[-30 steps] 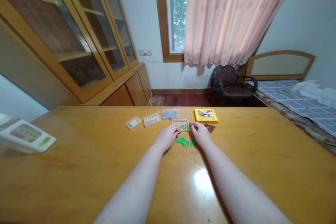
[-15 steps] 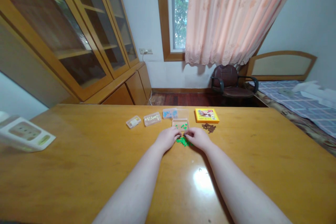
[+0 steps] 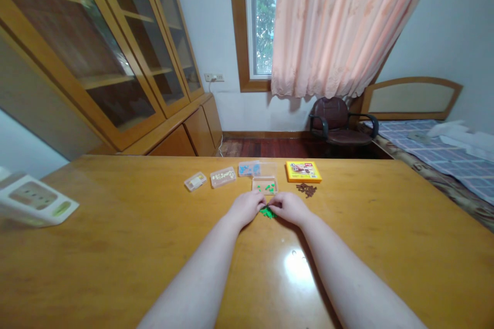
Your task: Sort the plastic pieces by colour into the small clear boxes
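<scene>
A small pile of bright green plastic pieces [image 3: 268,213] lies on the wooden table. My left hand [image 3: 249,207] is at the pile's left edge, its fingers closed in a pinch. From the right, my right hand [image 3: 288,206] reaches over the same pile with fingertips pressed together. The two sets of fingertips nearly meet above the pieces, and what they hold is too small to make out. Just beyond them sits a shallow clear plastic box [image 3: 264,179] with several green pieces scattered inside.
Behind stand a box of blue pieces [image 3: 249,168], a box of pale pieces [image 3: 223,177] and a smaller clear box [image 3: 195,182]. A yellow package [image 3: 303,171] lies right, near brown pieces [image 3: 306,189]. A white object [image 3: 36,200] stands far left on the table [image 3: 116,252].
My right hand's fingers have moved slightly left and down into the green pile, closer to my left fingertips. The left hand has stayed almost in place. The camera view has tilted slightly.
</scene>
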`<act>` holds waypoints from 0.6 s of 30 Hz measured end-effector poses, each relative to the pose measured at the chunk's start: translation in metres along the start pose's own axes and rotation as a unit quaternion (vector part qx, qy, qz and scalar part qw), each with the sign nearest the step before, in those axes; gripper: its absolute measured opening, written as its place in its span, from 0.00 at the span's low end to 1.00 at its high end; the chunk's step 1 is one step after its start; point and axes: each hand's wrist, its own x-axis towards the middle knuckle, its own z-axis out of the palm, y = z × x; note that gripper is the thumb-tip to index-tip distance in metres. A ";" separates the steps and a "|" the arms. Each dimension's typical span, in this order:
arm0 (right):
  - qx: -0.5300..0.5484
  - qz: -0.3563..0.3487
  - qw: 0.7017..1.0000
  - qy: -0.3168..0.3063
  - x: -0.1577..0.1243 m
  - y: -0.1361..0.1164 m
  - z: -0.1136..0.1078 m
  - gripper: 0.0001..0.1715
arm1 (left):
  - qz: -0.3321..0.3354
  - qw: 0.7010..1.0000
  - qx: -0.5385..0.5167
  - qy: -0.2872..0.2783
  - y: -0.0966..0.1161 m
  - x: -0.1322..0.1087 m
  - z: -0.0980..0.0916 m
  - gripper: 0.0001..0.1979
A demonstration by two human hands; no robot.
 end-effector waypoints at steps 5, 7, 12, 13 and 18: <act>0.008 0.014 1.000 0.004 0.003 0.003 0.003 0.09 | -0.008 1.000 0.005 0.007 0.001 0.000 0.001 0.07; 0.005 0.020 1.000 0.006 0.004 0.002 0.004 0.09 | -0.019 0.999 0.000 0.035 -0.001 0.002 0.003 0.07; 0.008 0.035 0.999 0.016 0.005 -0.001 0.004 0.12 | -0.093 0.983 -0.053 0.147 -0.012 0.009 0.009 0.10; 0.010 0.036 0.999 0.018 0.005 -0.001 0.003 0.12 | -0.098 0.981 -0.057 0.156 -0.014 0.009 0.009 0.11; 0.013 0.030 0.999 0.031 0.002 0.000 -0.002 0.12 | -0.060 0.994 -0.022 0.093 -0.017 0.004 0.000 0.09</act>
